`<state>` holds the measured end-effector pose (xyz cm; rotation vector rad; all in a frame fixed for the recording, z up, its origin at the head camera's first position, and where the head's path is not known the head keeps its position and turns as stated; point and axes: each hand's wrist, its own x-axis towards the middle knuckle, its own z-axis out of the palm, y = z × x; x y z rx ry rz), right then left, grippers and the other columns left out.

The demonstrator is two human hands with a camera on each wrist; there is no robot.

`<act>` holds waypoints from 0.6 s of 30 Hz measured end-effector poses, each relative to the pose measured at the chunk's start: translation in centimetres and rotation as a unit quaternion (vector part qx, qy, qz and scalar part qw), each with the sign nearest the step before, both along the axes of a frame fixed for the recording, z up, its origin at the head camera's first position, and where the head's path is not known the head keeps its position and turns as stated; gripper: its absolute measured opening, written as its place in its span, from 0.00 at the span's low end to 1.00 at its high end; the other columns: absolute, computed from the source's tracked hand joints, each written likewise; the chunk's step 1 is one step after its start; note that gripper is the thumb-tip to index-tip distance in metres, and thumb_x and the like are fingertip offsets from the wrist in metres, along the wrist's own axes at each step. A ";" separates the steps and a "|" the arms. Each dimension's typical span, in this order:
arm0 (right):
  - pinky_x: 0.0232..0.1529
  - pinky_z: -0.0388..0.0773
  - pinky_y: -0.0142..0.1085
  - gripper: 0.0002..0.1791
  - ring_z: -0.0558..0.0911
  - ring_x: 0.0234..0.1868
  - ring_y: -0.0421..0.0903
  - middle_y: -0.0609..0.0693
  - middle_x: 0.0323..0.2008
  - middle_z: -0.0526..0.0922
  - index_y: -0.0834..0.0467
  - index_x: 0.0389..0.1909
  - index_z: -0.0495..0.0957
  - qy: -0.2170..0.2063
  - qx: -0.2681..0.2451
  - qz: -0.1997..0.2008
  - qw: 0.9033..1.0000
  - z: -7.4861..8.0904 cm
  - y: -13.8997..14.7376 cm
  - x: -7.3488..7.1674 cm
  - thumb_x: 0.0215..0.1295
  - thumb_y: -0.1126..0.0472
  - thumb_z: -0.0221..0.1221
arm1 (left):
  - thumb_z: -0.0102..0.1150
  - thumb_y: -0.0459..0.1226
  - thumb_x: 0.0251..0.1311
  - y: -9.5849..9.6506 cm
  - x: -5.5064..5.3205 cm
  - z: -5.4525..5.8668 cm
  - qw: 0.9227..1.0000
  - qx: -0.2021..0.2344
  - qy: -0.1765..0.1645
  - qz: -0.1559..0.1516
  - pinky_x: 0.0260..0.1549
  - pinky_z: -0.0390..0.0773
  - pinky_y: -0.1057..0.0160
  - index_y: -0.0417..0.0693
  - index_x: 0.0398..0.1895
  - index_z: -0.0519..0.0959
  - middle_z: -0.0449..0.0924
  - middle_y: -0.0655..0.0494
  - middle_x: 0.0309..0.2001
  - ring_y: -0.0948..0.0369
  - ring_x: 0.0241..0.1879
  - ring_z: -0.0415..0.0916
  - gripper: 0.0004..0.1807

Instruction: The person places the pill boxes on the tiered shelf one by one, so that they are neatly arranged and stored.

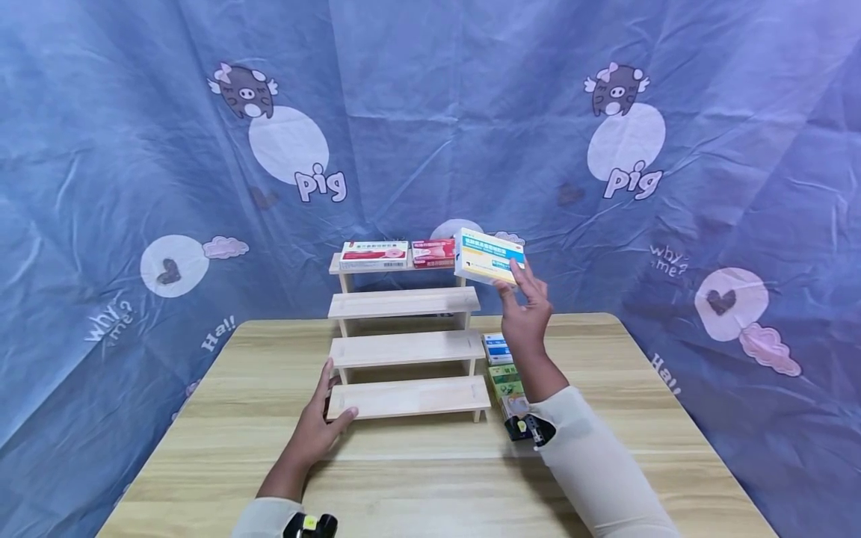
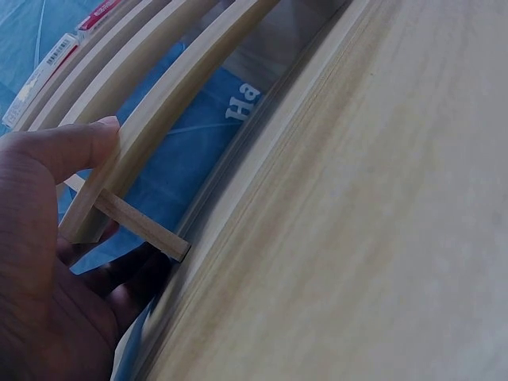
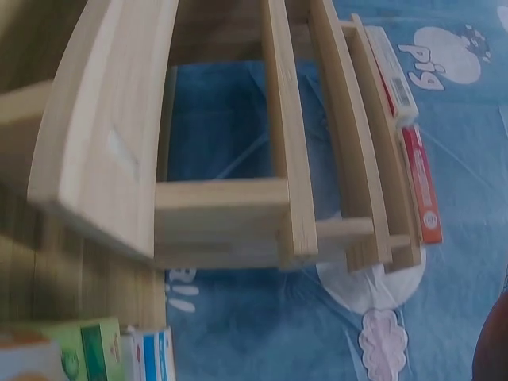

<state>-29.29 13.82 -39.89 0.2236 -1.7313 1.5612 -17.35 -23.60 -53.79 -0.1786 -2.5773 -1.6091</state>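
Observation:
A wooden stepped rack (image 1: 409, 397) with several shelves stands on the table. My left hand (image 1: 316, 427) grips the left end of its lowest shelf; in the left wrist view the thumb (image 2: 99, 139) lies on the shelf's edge and the other fingers reach below. Up at top-shelf height, my right hand (image 1: 528, 321) pinches a white, blue and yellow medicine box (image 1: 486, 255), tilted, by its right end. It overlaps the right end of the top shelf, beside a red medicine box (image 1: 433, 252) and a white-and-red medicine box (image 1: 373, 255). The right wrist view leaves the held box out.
Right of the rack, a row of medicine boxes lies on the table (image 1: 403, 493): a blue-and-white one (image 1: 496, 349), a green one (image 1: 504, 379) and others partly behind my right forearm. A blue printed cloth (image 1: 430, 97) hangs behind and at both sides.

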 end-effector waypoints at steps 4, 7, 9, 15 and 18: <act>0.71 0.71 0.40 0.30 0.73 0.73 0.55 0.60 0.79 0.73 0.57 0.70 0.81 -0.001 0.006 0.008 1.000 -0.2 -1.2 0.1 0.68 0.60 0.72 | 0.69 0.44 0.76 0.0 0.0 -0.1 1.000 -0.003 0.004 0.000 0.61 0.84 0.49 0.68 0.92 0.32 0.56 0.33 0.86 0.32 0.77 0.70 0.60; 0.76 0.70 0.51 0.29 0.73 0.73 0.56 0.59 0.80 0.72 0.56 0.71 0.82 -0.002 0.013 0.024 1.000 -0.4 -2.0 0.2 0.68 0.61 0.72 | 0.69 0.44 0.76 0.1 0.0 -0.1 1.000 -0.005 0.006 0.001 0.61 0.84 0.49 0.66 0.92 0.33 0.56 0.33 0.86 0.32 0.77 0.70 0.59; 0.77 0.68 0.57 0.29 0.73 0.73 0.57 0.60 0.80 0.71 0.57 0.71 0.81 -0.001 0.018 0.037 0.999 -0.5 -2.6 0.4 0.69 0.62 0.72 | 0.69 0.44 0.76 0.3 0.0 -0.1 1.000 -0.007 0.006 0.002 0.62 0.84 0.50 0.66 0.92 0.33 0.57 0.33 0.86 0.33 0.77 0.70 0.60; 0.76 0.69 0.56 0.29 0.74 0.70 0.55 0.59 0.80 0.72 0.56 0.70 0.82 0.000 0.017 0.056 0.998 -0.8 -4.3 0.8 0.69 0.62 0.72 | 0.69 0.44 0.75 0.5 0.2 0.0 1.000 -0.009 0.006 0.005 0.62 0.84 0.46 0.70 0.92 0.32 0.56 0.33 0.86 0.32 0.78 0.68 0.60; 0.74 0.71 0.53 0.29 0.75 0.68 0.53 0.57 0.80 0.73 0.55 0.70 0.82 -0.001 0.015 0.054 0.998 -1.0 -5.3 1.0 0.67 0.62 0.73 | 0.69 0.44 0.75 0.5 0.2 0.0 1.000 -0.007 0.006 0.004 0.62 0.84 0.47 0.67 0.92 0.33 0.56 0.33 0.86 0.32 0.78 0.69 0.60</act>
